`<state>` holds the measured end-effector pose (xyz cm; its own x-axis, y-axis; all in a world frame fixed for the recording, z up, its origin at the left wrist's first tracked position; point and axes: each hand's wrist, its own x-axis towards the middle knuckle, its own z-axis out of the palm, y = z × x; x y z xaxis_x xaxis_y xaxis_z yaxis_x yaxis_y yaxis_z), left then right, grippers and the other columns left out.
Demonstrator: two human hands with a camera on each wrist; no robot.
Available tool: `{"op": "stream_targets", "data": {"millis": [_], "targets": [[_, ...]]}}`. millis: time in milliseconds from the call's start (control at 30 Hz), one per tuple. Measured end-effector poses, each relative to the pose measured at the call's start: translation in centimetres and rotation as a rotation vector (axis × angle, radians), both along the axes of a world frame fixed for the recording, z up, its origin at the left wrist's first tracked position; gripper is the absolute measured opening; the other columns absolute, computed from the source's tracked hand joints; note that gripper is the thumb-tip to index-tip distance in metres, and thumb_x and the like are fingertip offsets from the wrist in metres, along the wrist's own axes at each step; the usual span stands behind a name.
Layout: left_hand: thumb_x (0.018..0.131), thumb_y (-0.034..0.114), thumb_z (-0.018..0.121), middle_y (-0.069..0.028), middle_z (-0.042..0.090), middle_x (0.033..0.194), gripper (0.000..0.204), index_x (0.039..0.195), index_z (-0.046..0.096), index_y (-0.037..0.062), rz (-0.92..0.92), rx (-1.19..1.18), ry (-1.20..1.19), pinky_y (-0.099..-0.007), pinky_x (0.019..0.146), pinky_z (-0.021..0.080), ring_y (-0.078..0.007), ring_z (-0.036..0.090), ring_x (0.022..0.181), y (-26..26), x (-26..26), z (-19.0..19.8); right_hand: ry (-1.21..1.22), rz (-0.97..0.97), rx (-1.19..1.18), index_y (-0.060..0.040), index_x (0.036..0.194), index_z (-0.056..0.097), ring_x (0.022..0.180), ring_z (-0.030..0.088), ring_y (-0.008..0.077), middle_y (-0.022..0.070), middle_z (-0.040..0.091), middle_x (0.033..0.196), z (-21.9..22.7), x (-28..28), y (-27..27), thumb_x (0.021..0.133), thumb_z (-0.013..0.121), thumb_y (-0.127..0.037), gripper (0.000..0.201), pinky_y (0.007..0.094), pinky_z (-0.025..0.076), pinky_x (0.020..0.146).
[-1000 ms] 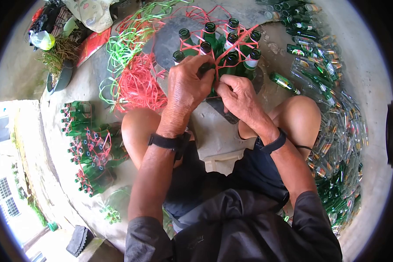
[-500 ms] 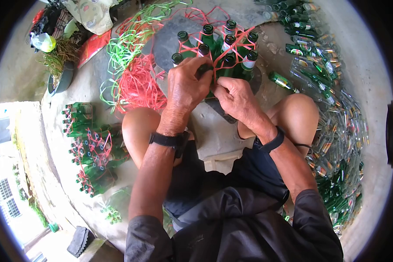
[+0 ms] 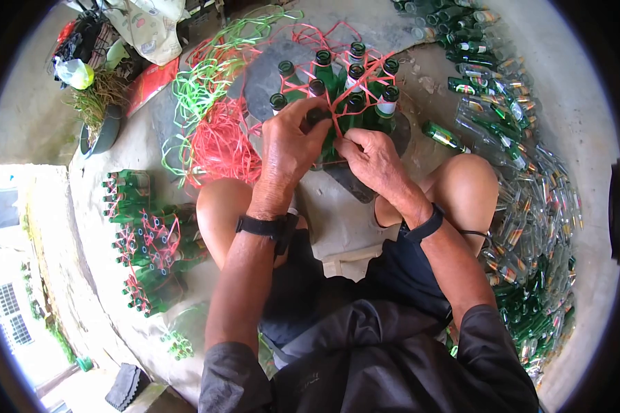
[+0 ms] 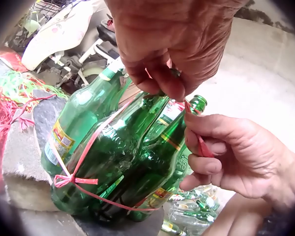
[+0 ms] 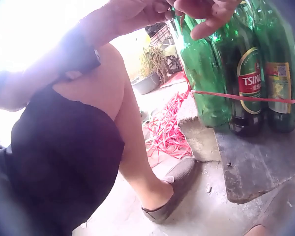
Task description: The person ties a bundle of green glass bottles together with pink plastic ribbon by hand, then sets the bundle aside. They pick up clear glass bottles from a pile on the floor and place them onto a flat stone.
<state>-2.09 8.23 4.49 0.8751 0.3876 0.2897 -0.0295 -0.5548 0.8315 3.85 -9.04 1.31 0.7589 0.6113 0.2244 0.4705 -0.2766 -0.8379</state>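
A bundle of green glass bottles [image 3: 323, 67] stands upright before the person, red plastic strapping [image 3: 372, 67] laced between the necks. The left hand [image 3: 291, 140] is at the near bottle necks, fingers curled, pinching the strapping there. Close beside it, the right hand [image 3: 373, 160] grips a red strap end [image 4: 203, 147] between thumb and curled fingers, as the left wrist view shows. Around the bottles' bodies runs a red band with a knot [image 4: 65, 180]. One bottle in the right wrist view carries a red and gold label [image 5: 250, 81].
The bundle stands on a dark slab [image 5: 258, 169]. Loose red strapping [image 3: 224, 144] and green strapping [image 3: 203, 86] lie to the left, near tied bottle bundles [image 3: 151, 241]. Many loose bottles [image 3: 513, 138] are heaped along the right wall. The person's knees flank the work.
The bottle bundle and floor sit slightly lower in the head view, the bottles a little further left. Both hands keep their hold near the same bottle necks.
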Motion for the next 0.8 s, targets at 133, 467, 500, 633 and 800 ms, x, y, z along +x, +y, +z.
{"op": "stream_targets", "data": {"millis": [133, 467, 500, 633, 800], "targets": [[0.082, 0.005, 0.080, -0.0161, 0.077, 0.095, 0.031, 0.113, 0.077, 0.0027, 0.006, -0.028, 0.041, -0.0343, 0.072, 0.059, -0.0227, 0.075, 0.075, -0.2, -0.1, 0.6, 0.035, 0.035, 0.027, 0.0024, 0.080, 0.056, 0.058, 0.041, 0.0275, 0.0204, 0.045, 0.068, 0.5, -0.1, 0.3, 0.097, 0.063, -0.008, 0.021, 0.0413, 0.042, 0.055], [0.086, 0.007, 0.078, -0.0103, 0.077, 0.090, 0.029, 0.114, 0.079, 0.0048, -0.009, 0.038, -0.005, -0.0298, 0.070, 0.057, -0.0128, 0.072, 0.075, -0.1, 0.1, -0.3, -0.045, 0.079, -0.028, -0.0002, 0.087, 0.060, 0.076, 0.058, 0.0524, 0.0285, 0.058, 0.078, 1.1, -0.4, 0.7, 0.093, 0.060, -0.008, 0.010, 0.0528, 0.048, 0.062], [0.086, 0.007, 0.078, -0.0103, 0.077, 0.090, 0.029, 0.114, 0.079, 0.0048, -0.004, 0.041, -0.008, -0.0298, 0.070, 0.057, -0.0128, 0.072, 0.075, -0.1, 0.0, 0.0, -0.065, 0.074, 0.007, -0.0002, 0.086, 0.059, 0.074, 0.057, 0.0527, 0.0283, 0.057, 0.077, 1.3, -0.5, 0.7, 0.093, 0.061, -0.007, 0.010, 0.0522, 0.047, 0.061], [0.082, 0.008, 0.077, -0.0208, 0.075, 0.099, 0.030, 0.111, 0.077, 0.0033, 0.008, 0.049, -0.049, -0.0418, 0.078, 0.060, -0.0365, 0.076, 0.087, -0.4, 0.3, -0.2, -0.066, 0.005, -0.003, -0.0004, 0.082, 0.059, 0.070, 0.055, 0.0521, 0.0275, 0.055, 0.073, 0.3, -0.4, 0.4, 0.094, 0.064, -0.008, 0.015, 0.0504, 0.045, 0.058], [0.082, 0.011, 0.076, -0.0190, 0.076, 0.101, 0.034, 0.116, 0.079, 0.0086, 0.032, 0.110, -0.109, -0.0431, 0.080, 0.060, -0.0367, 0.076, 0.088, -0.4, 0.2, -0.8, -0.094, 0.014, -0.079, 0.0000, 0.085, 0.066, 0.057, 0.049, 0.0362, 0.0243, 0.057, 0.070, 0.1, -0.1, 0.0, 0.099, 0.069, -0.018, 0.023, 0.0443, 0.044, 0.057]]}}
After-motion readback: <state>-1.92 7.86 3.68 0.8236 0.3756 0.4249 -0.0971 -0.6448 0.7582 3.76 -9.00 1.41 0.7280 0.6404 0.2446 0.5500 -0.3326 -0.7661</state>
